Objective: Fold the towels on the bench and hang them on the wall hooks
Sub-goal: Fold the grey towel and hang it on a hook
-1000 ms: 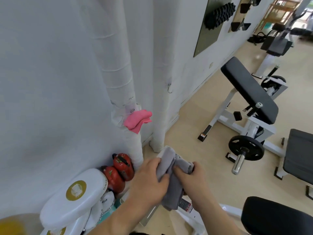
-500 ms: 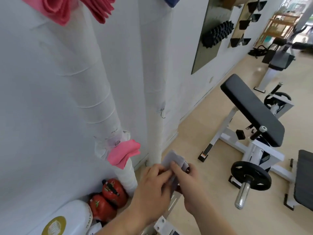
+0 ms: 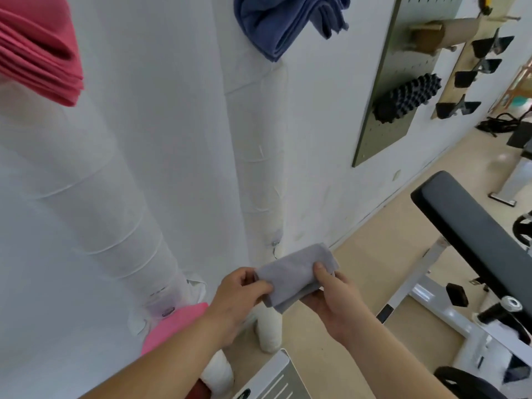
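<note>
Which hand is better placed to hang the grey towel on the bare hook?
Left, probably. The left hand pinches the grey towel at the end nearest the bare hook on the pipe; the right hand holds the end farther from it.

No legible txt, labels, brands or nos. on grey towel (image 3: 293, 273), wall (image 3: 172, 139) or pegboard (image 3: 403, 38).

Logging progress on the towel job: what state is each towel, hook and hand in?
grey towel: folded, held in both hands
left hand: pinches its left end
right hand: grips its right end
blue towel: hanging, folded
red towel: hanging, folded
pink towel: hanging
hook: bare
</note>
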